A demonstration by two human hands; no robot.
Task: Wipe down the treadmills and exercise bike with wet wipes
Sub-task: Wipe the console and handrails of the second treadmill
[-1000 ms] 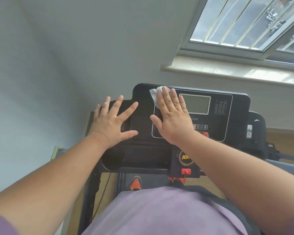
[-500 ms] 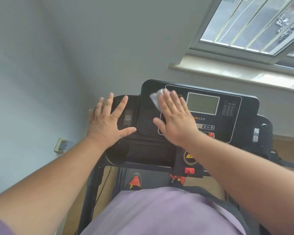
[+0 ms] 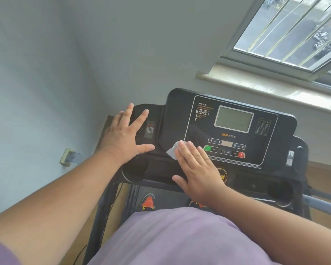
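Observation:
A black treadmill console point(image 3: 271, 134) with a grey screen point(image 3: 233, 119) and a row of buttons stands in front of me. My right hand point(image 3: 197, 169) lies flat with straight fingers on the console's lower left edge and presses a white wet wipe point(image 3: 172, 151) against it; most of the wipe is hidden under the fingers. My left hand point(image 3: 124, 136) rests flat, fingers spread, on the console's left wing.
Round cup holders sit at the console's lower left point(image 3: 135, 168) and lower right point(image 3: 279, 192). The belt point(image 3: 166, 196) with orange shoes point(image 3: 148, 202) shows below. Grey walls close in left and ahead; a window point(image 3: 294, 29) and sill are upper right. A wall socket point(image 3: 69, 157) is at left.
My right hand has slid the wipe down from the console's upper left corner to its lower left edge. My left hand stays on the left wing.

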